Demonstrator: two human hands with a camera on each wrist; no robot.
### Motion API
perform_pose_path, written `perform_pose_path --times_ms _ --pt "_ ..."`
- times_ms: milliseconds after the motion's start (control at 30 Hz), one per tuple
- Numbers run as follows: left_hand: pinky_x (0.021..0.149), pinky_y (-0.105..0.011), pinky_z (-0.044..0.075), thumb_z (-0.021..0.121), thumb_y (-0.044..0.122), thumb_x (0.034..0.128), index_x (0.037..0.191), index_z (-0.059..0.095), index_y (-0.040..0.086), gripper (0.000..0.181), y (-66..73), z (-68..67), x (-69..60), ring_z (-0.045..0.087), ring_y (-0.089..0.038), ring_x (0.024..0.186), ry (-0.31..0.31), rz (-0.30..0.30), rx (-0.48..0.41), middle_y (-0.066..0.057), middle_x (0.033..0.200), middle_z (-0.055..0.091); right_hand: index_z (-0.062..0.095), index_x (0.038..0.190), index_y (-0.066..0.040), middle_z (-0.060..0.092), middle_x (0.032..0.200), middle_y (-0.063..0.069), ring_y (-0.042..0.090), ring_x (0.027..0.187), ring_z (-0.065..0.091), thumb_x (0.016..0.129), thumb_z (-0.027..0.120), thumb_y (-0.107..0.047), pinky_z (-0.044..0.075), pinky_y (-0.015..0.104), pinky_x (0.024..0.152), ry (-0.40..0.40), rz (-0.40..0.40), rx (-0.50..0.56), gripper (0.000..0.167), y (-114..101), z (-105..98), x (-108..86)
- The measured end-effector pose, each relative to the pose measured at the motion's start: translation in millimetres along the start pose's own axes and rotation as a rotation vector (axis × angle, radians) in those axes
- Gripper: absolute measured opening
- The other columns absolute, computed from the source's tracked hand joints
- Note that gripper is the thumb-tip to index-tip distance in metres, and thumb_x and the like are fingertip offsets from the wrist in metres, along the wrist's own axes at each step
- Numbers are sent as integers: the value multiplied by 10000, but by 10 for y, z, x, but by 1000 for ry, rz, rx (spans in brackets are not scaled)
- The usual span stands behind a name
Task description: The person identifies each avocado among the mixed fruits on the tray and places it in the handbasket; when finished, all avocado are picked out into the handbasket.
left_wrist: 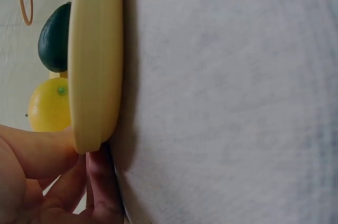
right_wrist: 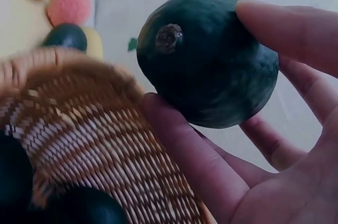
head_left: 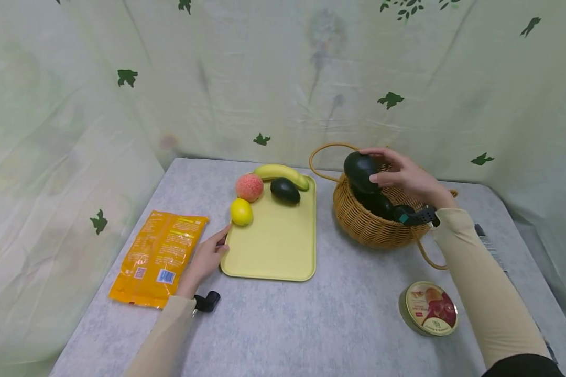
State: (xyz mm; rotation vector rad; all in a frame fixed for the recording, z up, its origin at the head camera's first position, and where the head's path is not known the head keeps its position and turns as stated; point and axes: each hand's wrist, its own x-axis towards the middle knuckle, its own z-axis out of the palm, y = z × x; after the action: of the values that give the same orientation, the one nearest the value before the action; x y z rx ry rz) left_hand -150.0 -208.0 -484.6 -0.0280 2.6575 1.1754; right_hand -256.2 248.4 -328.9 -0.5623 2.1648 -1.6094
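My right hand (head_left: 407, 178) holds a dark green avocado (head_left: 360, 172) between thumb and fingers over the wicker basket (head_left: 382, 230). Its brown stem end shows in the right wrist view. More dark avocados (right_wrist: 87, 205) lie inside the basket, partly hidden. With thumb above and fingers below, my left hand (head_left: 208, 257) pinches the left edge of a yellow tray (head_left: 273, 251). Along the tray's far and left sides are a yellow lemon (head_left: 241, 212), a pinkish-red peach (head_left: 249, 187), a banana (head_left: 278, 172) and another dark avocado (head_left: 285, 191).
An orange packet (head_left: 158, 259) lies on the grey table (head_left: 311, 324) left of the tray. A round tin (head_left: 429, 309) with fruit on its lid stands at the front right. The basket's handles (head_left: 320, 152) loop outward. A patterned curtain (head_left: 264, 78) hangs behind.
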Motion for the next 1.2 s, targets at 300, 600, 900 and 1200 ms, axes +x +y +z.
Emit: perform_pose_path --times_ms 300,600,900,1200 --pt "1000 -477 397 459 89 1007 1517 286 140 542 -29 13 4 464 -320 1242 8 -4 -12 -209 1390 468 388 1459 -193 280 1477 37 172 1133 502 956 554 -44 501 318 819 86 11 -16 551 88 -271 -244" --pt "1001 -484 395 466 83 1004 1514 292 128 541 -24 13 2 467 -330 1243 13 6 -5 -217 1391 465 371 1453 -161 180 1519 82 119 1023 560 942 578 -51 517 285 780 146 81 -128 562 231 -474 -409" --pt "997 -486 398 472 88 1004 1513 294 126 541 -24 18 -2 469 -329 1240 15 1 -6 -215 1391 466 405 1429 -51 213 1526 160 371 1330 266 908 634 -54 462 445 905 166 100 -373 569 283 -513 -462" --pt "1002 -481 396 478 95 1000 1516 293 146 551 -12 11 -14 471 -309 1236 15 -8 -16 -188 1400 464 458 1392 -40 230 1458 278 482 1273 265 884 629 16 336 639 927 166 118 -602 539 256 -415 -363"
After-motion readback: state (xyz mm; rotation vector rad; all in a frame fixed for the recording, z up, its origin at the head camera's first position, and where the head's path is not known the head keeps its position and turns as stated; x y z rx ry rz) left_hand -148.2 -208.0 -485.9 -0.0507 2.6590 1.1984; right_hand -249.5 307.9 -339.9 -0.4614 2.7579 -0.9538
